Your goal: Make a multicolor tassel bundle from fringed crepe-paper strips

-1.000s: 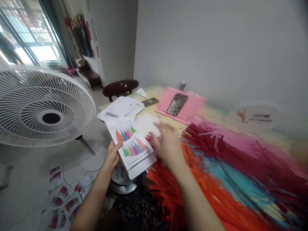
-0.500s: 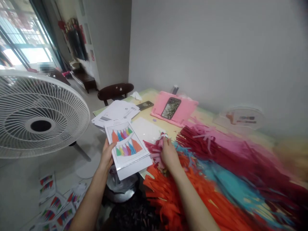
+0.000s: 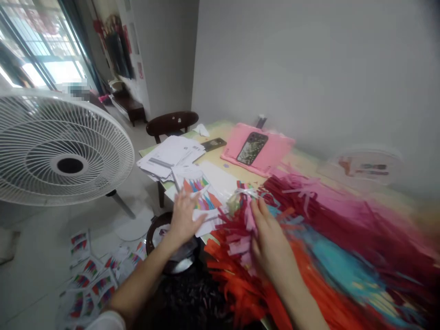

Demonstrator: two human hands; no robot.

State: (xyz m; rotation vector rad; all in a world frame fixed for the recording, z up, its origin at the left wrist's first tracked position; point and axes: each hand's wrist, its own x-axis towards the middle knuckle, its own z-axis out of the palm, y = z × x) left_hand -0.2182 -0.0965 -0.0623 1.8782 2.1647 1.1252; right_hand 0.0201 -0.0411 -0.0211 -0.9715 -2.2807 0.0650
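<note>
My left hand (image 3: 183, 219) lies with fingers spread on a stack of white cards (image 3: 202, 200) printed with coloured tassels, at the table's near-left edge. My right hand (image 3: 271, 243) grips a bundle of tissue-paper tassels (image 3: 240, 215) in dark red and pink, tied at the top with a pale ribbon (image 3: 244, 189). The bundle sits just right of the cards. Under and around it spread heaps of orange, teal, crimson and pink paper fringe (image 3: 330, 238).
A white floor fan (image 3: 62, 149) stands at the left. Printed cards (image 3: 89, 284) litter the floor. Behind are a paper pile (image 3: 168, 156), a dark phone (image 3: 213, 144), a pink stand holding a phone (image 3: 257, 149), a dark chair (image 3: 172, 123) and a round fan (image 3: 364, 167).
My left hand lowered the card stack onto the table and now rests flat on it. My right hand pulled the tassel bundle out of the heap toward the cards.
</note>
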